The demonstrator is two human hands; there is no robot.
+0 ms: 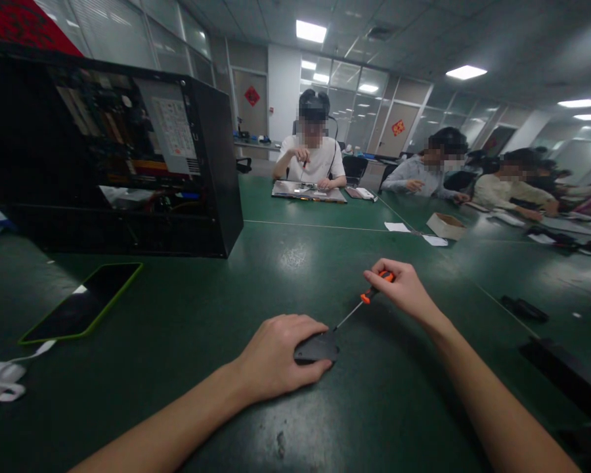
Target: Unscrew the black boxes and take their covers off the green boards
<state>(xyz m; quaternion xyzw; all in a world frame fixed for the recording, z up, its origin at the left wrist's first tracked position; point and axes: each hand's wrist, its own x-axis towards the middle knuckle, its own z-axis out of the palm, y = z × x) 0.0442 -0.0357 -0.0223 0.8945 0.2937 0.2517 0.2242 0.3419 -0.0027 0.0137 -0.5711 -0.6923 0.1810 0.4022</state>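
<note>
Holds a small dark gadget (318, 348) down on the green surface (192, 302) with the left hand (282, 351) — wraps bent fingers around its sides. Grips an orange and black screwdriver (366, 298) in the fingers of the right hand (406, 286) — slants its tip to the gadget's far edge. Has a phone (86, 305) off to the left.

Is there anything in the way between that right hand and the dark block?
Nothing visible is in the way: only the screwdriver in the right hand spans the gap, its tip at or near the block. The left hand holds the block from the left.
</note>
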